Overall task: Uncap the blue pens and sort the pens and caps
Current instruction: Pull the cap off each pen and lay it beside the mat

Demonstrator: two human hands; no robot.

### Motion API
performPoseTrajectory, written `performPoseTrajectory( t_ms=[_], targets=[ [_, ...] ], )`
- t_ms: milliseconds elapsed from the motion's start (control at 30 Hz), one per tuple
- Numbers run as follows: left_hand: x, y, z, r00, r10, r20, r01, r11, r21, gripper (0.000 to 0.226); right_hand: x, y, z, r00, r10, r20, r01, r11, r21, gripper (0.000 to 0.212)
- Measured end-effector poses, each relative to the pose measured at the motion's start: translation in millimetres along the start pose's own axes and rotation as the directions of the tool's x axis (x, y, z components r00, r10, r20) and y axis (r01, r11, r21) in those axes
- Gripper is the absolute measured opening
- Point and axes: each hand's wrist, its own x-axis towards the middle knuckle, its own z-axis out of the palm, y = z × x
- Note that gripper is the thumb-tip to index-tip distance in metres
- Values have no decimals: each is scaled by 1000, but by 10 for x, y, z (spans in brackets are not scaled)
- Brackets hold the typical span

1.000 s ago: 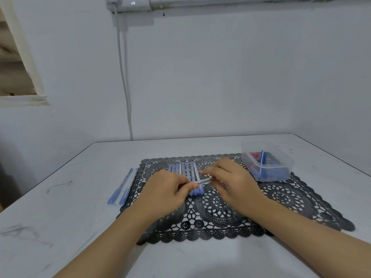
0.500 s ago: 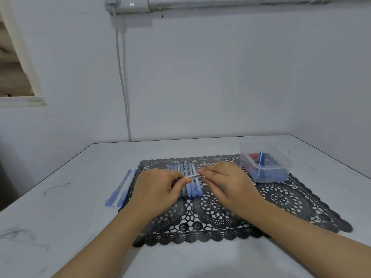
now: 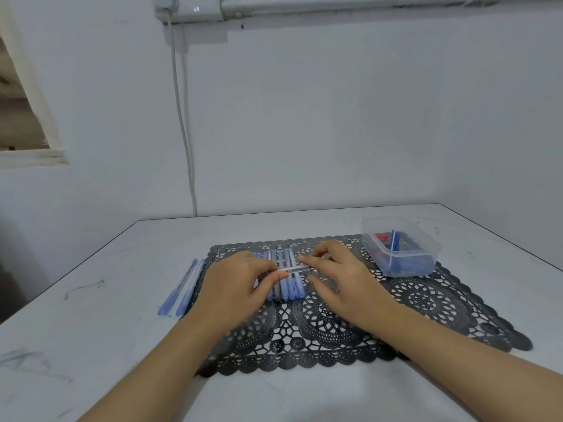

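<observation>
On a white table [image 3: 91,330] by a white wall, our left hand [image 3: 234,287] pinches one end of a pen [image 3: 293,268] and our right hand [image 3: 344,278] pinches the other, just above the row of pens [image 3: 288,289] on the mat [image 3: 426,303]. We should pull straight along the barrel, without bending it. Two loose pens [image 3: 182,287] lie left of the mat; the box [image 3: 434,251] sits to the right.
</observation>
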Motion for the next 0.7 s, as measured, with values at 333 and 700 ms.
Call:
performPoseTrajectory(
  t_ms=[333, 700],
  targets=[
    [-3, -17, 0, 1000, 23, -19, -23, 1000, 6, 49, 9, -23, -11, 999, 8, 44, -6, 1000, -30, 31],
    [-3, -10, -35, 997, 39, -65, -39, 999, -2, 42, 39, -96, -87, 998, -45, 53, 52, 989, -135, 33]
  ],
)
